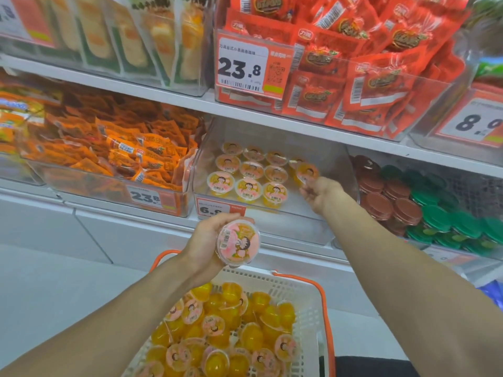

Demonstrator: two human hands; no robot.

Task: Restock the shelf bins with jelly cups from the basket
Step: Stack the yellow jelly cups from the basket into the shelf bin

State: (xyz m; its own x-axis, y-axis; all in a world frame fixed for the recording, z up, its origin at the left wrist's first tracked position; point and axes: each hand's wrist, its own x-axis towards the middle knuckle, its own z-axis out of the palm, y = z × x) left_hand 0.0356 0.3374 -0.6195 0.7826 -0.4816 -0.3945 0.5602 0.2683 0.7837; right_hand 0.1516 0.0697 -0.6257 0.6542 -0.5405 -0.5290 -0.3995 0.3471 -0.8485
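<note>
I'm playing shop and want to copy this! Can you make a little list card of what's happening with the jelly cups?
left hand: holds one pink-lidded jelly cup above the basket
right hand: pinches another jelly cup inside the clear bin
clear bin: rows of jelly cups on its left, right side bare
basket: white, orange handles, many jelly cups inside
bin's price tag: starts with 6

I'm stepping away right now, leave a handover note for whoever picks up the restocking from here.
Left hand holds one jelly cup above the basket.
Right hand holds another cup inside the clear shelf bin, at its right side.
Done: three columns of cups stand in the bin.
Left: set down both held cups, then move over the many cups in the basket.
</note>
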